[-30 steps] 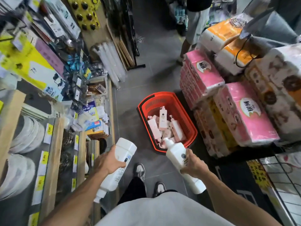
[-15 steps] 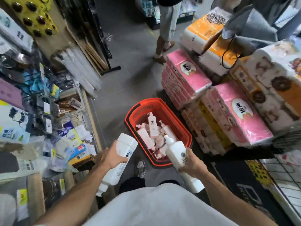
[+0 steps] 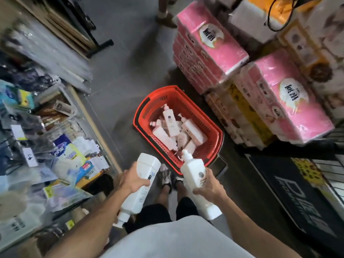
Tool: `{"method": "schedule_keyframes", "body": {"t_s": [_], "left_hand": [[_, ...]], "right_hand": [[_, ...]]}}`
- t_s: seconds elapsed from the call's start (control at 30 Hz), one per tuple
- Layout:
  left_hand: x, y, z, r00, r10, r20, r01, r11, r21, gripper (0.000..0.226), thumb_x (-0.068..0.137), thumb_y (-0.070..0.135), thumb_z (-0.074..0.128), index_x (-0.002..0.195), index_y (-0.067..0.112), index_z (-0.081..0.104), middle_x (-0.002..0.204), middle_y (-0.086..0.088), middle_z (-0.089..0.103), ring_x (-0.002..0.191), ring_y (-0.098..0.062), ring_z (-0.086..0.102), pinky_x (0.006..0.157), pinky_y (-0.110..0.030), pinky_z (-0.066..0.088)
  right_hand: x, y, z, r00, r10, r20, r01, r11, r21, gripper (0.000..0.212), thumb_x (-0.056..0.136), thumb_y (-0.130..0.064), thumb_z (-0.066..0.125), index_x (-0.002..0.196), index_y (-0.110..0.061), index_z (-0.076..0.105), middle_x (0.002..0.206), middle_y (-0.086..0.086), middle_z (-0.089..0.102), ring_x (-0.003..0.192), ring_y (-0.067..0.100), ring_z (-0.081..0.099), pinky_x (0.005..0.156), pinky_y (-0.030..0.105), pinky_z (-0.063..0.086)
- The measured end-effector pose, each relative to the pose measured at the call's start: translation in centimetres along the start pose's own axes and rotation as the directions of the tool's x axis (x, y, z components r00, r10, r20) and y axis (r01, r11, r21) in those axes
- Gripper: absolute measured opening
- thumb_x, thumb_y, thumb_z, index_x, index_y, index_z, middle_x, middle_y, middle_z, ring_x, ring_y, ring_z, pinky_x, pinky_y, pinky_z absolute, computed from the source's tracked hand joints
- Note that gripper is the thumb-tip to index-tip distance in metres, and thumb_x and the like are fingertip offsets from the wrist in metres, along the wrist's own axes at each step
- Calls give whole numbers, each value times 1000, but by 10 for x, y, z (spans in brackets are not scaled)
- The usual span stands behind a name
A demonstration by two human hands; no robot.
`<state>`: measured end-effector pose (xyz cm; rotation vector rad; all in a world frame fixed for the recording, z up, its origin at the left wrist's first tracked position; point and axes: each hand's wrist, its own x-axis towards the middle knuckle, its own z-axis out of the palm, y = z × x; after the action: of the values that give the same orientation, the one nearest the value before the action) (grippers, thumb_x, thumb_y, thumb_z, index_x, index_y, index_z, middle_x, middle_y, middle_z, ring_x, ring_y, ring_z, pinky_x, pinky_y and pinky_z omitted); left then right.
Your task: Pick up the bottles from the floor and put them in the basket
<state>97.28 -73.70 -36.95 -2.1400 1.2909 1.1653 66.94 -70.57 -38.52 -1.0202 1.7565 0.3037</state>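
Near red basket (image 3: 201, 118): hard, likely slick plastic; mid-body hold suits.
Left hand (image 3: 130, 181): grips pump bottle (image 3: 149, 163).
Right hand (image 3: 208, 189): grips second bottle (image 3: 191, 173).

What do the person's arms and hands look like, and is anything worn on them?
The left arm and right arm are bare, with no sleeve in view. The left hand and right hand carry no glove, and no watch, band or ring shows. A light grey shirt covers the body below.

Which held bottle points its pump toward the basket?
The bottle in the right hand; the other bottle, in the left hand, aims its flat base there.
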Motion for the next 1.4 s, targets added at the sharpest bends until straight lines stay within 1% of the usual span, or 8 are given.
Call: {"method": "schedule_keyframes", "body": {"t_s": [0.23, 0.4, 0.63, 0.83, 1.0, 1.13, 1.3, 1.4], "left_hand": [[73, 45, 2, 998, -17, 53, 17, 1000, 13, 85, 54, 63, 74, 127, 36, 41, 117, -2, 68, 100, -32, 64, 81, -34, 50], [139, 90, 9, 997, 34, 69, -24, 990, -142, 90, 44, 65, 73, 126, 37, 47, 115, 1, 69, 101, -30, 66, 88, -39, 54], [258, 140, 30, 995, 76, 63, -43, 907, -418, 86, 47, 49, 84, 123, 24, 53, 113, 1, 69, 101, -27, 66, 92, -45, 53], [342, 152, 54, 999, 30, -37, -47, 774, -631, 80, 63, 24, 90, 128, 16, 46, 109, 6, 67, 92, -12, 66, 74, -31, 52], [399, 150, 79, 984, -173, -42, 94, 705, -703, 68, 67, 24, 89, 122, 14, 50, 113, 1, 68, 89, -14, 67, 70, -30, 57], [432, 145, 93, 965, -263, -23, 160, 651, -742, 61, 68, 23, 88, 116, 18, 50, 107, 2, 69, 78, -11, 68, 57, -26, 53], [436, 135, 92, 972, -223, -75, 127, 766, -630, 36, 84, 21, 69, 116, 21, 52, 111, -7, 68, 86, -23, 68, 75, -43, 61], [421, 139, 76, 995, -79, -56, 40, 859, -510, 41, 88, 19, 68, 126, 20, 54, 101, -1, 67, 81, -14, 64, 81, -41, 59]], "right_hand": [[78, -8, -8, 997, 73, -38, -67, 988, 140, 94, 68, -34, 86, 144, -23, 31, 116, 1, 58, 104, 29, 59, 93, 43, 51], [154, -19, -10, 994, 97, -46, -82, 964, 254, 87, 69, -35, 88, 136, -22, 34, 108, 1, 57, 93, 25, 56, 82, 37, 46], [272, -27, 1, 992, 117, -48, -85, 894, 440, 91, 67, -26, 91, 138, -18, 35, 114, 2, 61, 107, 30, 61, 95, 48, 52], [371, -28, 27, 990, 132, -52, -110, 945, 307, 89, 68, -41, 90, 135, -21, 33, 119, 6, 56, 92, 27, 53, 82, 34, 42], [423, -29, 57, 998, 2, -70, 18, 959, 282, 114, 62, -32, 92, 154, -18, 26, 137, 7, 54, 123, 30, 56, 104, 45, 48], [442, -29, 75, 993, -76, -95, 101, 947, 306, 119, 60, -21, 93, 156, -17, 23, 141, 3, 56, 127, 26, 56, 105, 44, 47], [434, -36, 69, 982, -49, -183, 113, 927, 357, 76, 81, -11, 70, 151, -16, 40, 141, 11, 57, 126, 31, 58, 101, 39, 48], [411, -44, 49, 989, -63, -131, 104, 937, 334, 73, 85, -12, 68, 151, -16, 38, 148, 11, 50, 130, 32, 54, 104, 40, 45]]}}
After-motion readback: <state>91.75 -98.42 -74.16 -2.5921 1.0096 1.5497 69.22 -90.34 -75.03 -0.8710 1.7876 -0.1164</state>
